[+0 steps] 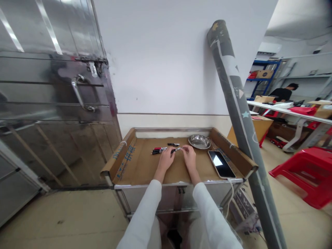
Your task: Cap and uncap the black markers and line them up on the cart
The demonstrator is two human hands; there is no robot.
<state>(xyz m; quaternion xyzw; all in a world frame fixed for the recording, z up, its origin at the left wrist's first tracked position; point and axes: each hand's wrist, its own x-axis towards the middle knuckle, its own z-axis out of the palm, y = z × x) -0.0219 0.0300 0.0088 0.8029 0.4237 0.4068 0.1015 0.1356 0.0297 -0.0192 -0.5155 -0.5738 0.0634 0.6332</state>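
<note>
Over the cardboard-lined table, my left hand is closed around the black end of a slim pen that has a lighter, whitish section. My right hand pinches at the pen's other end, fingertips together. Just left of my left hand lies a small bunch of pens, black ones and a red one, side by side. Another black pen rests a little beyond my hands. Behind my right hand stands a shallow round metal dish.
A phone with a white cable lies at the right. Raised cardboard sides border the table. A tall grey patterned roll leans beside it against the wall. Red stools stand at the right; a person sits farther back. A metal door is left.
</note>
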